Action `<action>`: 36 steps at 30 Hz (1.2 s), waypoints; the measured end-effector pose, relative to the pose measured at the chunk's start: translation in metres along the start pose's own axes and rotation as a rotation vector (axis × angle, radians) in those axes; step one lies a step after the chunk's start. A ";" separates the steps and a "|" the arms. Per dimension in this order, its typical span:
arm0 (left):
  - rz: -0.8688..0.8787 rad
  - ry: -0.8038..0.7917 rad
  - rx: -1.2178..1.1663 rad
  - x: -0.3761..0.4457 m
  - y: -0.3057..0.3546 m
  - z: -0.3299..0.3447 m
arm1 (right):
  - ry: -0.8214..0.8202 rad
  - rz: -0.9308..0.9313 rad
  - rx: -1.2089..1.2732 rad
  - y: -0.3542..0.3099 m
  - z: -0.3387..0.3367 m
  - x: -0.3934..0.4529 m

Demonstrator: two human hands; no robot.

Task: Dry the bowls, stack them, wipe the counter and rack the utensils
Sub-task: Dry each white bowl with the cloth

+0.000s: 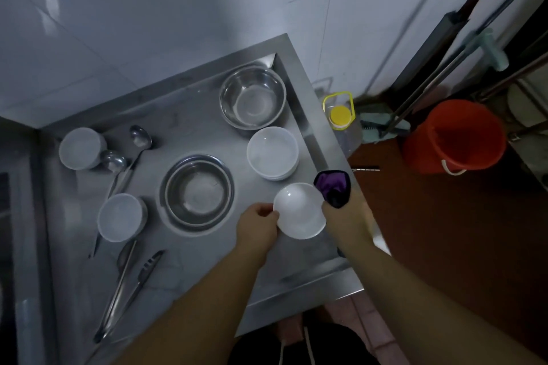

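Note:
My left hand (259, 224) grips the left rim of a small white bowl (300, 210) held above the steel counter (207, 272). My right hand (345, 216) is at the bowl's right side and holds a purple cloth (332, 187) bunched against its rim. Behind it sits a stack of white bowls (272, 152), upright. Two more white bowls rest upside down at the left, one (80, 147) far and one (121, 216) nearer. Two steel bowls stand on the counter, one (252, 96) at the back and one (198, 193) in the middle.
Two ladles (141, 139) (114, 161) lie at the left, tongs (130, 287) and another utensil near the front left. Right of the counter, on the floor, are a yellow-capped jug (339, 115), an orange bucket (453, 135) and mop handles (444, 68). White wall tiles rise behind.

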State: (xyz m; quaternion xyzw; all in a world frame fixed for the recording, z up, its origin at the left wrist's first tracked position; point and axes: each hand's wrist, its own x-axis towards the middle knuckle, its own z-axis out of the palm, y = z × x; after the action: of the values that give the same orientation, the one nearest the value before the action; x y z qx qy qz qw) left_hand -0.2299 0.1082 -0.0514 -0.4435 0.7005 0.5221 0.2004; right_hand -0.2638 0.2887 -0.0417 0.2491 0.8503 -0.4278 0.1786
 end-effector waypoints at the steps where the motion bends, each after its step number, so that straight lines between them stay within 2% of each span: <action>1: 0.005 0.004 0.001 0.003 -0.002 0.002 | 0.003 0.002 -0.003 0.002 0.003 0.002; 10: 0.075 0.090 0.108 0.015 -0.006 0.010 | -0.019 -0.056 -0.034 0.012 0.016 0.013; 15: 0.091 0.086 0.198 0.009 0.001 0.007 | -0.035 -0.085 0.010 0.012 0.004 0.012; 24: 0.219 0.072 0.395 -0.029 0.011 -0.042 | 0.007 -0.199 -0.017 -0.004 -0.037 -0.009; 29: 0.286 0.141 0.511 -0.051 0.004 -0.088 | -0.062 -0.326 -0.090 -0.026 -0.024 -0.039; 33: 0.275 0.179 0.542 -0.064 -0.008 -0.132 | -0.219 -0.477 -0.160 -0.050 0.006 -0.068; 36: 0.236 0.186 0.519 -0.067 -0.022 -0.168 | -0.385 -0.471 -0.197 -0.068 0.032 -0.091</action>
State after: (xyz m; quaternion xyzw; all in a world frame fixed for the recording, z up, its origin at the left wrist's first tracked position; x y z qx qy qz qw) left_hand -0.1460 -0.0181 0.0491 -0.3388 0.8726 0.3023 0.1799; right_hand -0.2259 0.2031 0.0301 -0.0587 0.8726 -0.4121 0.2554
